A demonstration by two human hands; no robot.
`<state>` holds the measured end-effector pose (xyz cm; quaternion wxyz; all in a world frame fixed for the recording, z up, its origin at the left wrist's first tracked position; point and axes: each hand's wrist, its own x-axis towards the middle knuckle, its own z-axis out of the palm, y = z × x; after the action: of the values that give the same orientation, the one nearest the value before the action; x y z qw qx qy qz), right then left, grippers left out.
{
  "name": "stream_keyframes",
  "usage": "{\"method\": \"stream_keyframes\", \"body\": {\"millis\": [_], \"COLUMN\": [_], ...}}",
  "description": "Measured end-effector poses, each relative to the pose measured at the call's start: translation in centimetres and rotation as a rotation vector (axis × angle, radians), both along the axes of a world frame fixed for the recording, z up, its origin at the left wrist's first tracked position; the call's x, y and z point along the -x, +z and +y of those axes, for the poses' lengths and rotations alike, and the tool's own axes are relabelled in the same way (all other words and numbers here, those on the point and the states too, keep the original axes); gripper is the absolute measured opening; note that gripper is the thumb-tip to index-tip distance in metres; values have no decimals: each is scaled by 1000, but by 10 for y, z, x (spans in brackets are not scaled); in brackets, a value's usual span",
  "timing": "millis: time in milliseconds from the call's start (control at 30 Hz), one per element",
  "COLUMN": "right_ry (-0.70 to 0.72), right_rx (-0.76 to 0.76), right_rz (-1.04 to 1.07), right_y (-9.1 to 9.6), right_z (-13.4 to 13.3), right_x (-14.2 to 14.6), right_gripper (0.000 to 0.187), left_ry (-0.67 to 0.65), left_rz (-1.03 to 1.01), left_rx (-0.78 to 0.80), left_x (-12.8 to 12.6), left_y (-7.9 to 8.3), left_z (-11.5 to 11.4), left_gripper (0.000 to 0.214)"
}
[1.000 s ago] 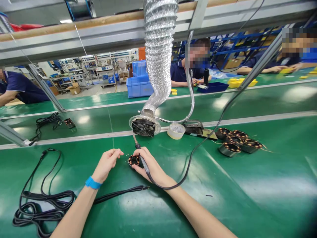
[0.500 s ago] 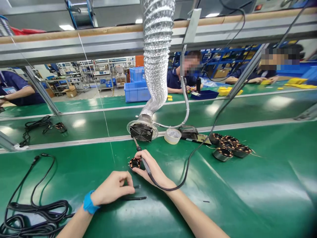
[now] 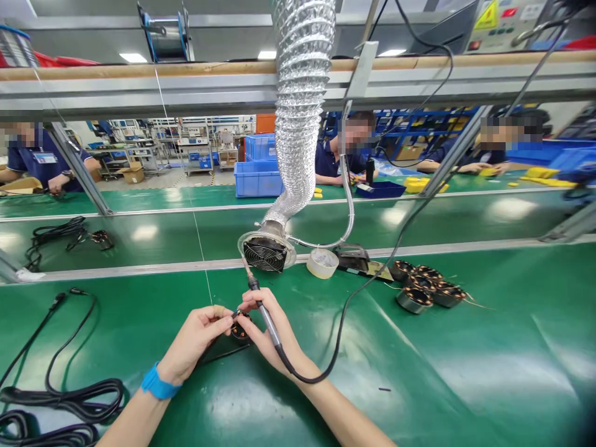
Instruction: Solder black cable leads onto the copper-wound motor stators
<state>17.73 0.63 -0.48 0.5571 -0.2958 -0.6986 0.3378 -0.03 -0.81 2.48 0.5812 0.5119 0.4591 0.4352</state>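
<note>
A small wound stator [image 3: 241, 332] with copper-coloured coils sits just below and between the two hands, at the fingers of the right hand [image 3: 263, 340]. Whether it rests on the table [image 3: 488, 372] or is being held cannot be told. The right hand is closed around a soldering iron [image 3: 266, 318], gripping it like a pen, with the tip pointing left towards the stator. The left hand [image 3: 193, 338] has moved in beside the stator and is closed to a pinch near the iron's tip; whatever it holds is too small to make out. One blue wristband [image 3: 161, 386] circles its wrist, and one thin black wire [image 3: 226, 354] lies just below its fingers.

The iron's black cord [image 3: 342, 335] runs from the right hand up and to the right. Straight ahead of the hands stand one fume extractor fan [image 3: 265, 254] on a foil duct [image 3: 302, 112], and one roll of tape [image 3: 322, 263] just beside it. Farther ahead and right of the right hand stand five more wound stators [image 3: 421, 285]. Left of the left hand lies one coiled black cable [image 3: 60, 397]. Beyond the hands, three co-workers [image 3: 344, 155] sit at the far tables.
</note>
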Motion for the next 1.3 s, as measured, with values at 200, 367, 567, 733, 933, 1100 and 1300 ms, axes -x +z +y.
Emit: {"method": "stream_keyframes", "body": {"millis": [200, 367, 567, 733, 933, 1100, 1300], "right_ry": [8, -26, -59, -89, -72, -66, -132], "right_rx": [5, 23, -59, -88, -16, 42, -32], "right_rz": [88, 83, 47, 46, 75, 113, 35], "right_y": [-6, -4, -1, -4, -2, -4, -2], "right_z": [0, -1, -6, -3, -5, -6, -9], "right_x": [6, 6, 6, 4, 4, 6, 8], "right_gripper": [22, 23, 27, 30, 31, 29, 33], "left_ry": [-12, 50, 75, 24, 11, 103, 160], "left_rz": [86, 127, 295, 390, 385, 332, 290], "left_rx": [-27, -42, -151, -225, -204, -163, -141], "left_x": [0, -1, -2, -3, -6, -4, -4], "left_y": [-5, -12, -6, 1, 2, -4, -5], "left_z": [0, 0, -1, -1, -4, -1, -1], "left_gripper": [29, 38, 36, 46, 47, 42, 33]}}
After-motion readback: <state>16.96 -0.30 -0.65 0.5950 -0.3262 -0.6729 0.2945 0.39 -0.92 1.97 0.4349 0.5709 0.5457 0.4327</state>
